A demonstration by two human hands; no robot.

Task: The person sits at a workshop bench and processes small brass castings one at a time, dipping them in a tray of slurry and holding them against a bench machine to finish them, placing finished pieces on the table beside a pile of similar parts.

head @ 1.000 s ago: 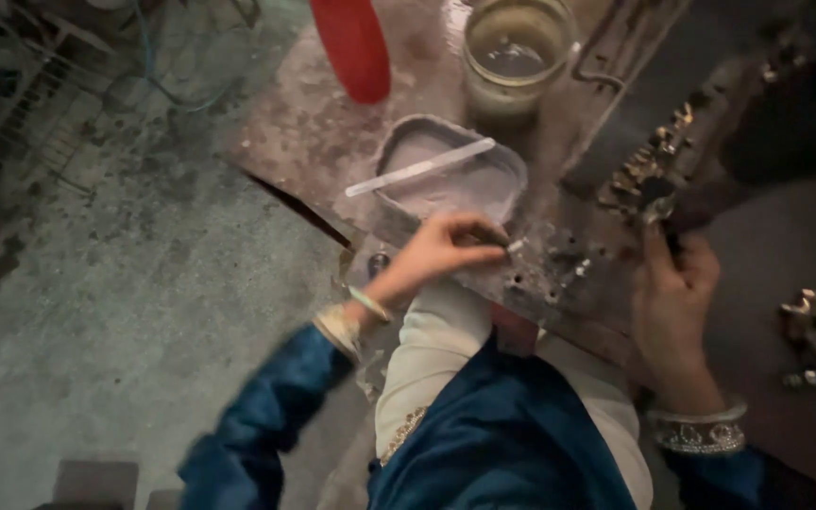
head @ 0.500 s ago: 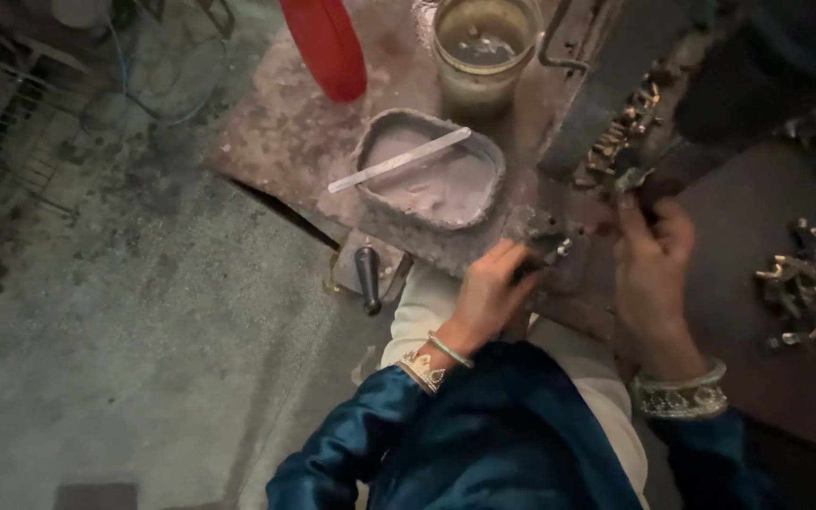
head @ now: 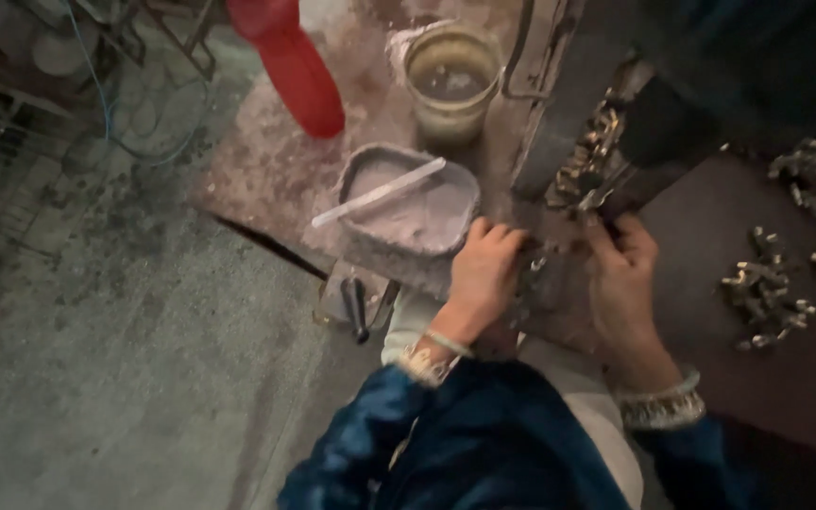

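Two hands at the bench edge, as I see it. Left of them, a red bottle (head: 287,66) and a grey tray (head: 410,210) of pale powder. My left hand (head: 484,274) curls closed beside small metal parts (head: 533,283); whether it pinches them, I cannot tell. My right hand (head: 623,269) curls onto the metal block (head: 573,132), grip unclear.

Stained slab (head: 266,170) bearing tray (head: 408,241), jar (head: 452,80)

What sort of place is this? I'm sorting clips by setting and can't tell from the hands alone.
Probably a small, rough metalworking workshop. Heaps of small metal parts lie on a dark worktop, a grimy tray of grey paste with a white stick sits beside a murky jar, and the concrete floor is stained.
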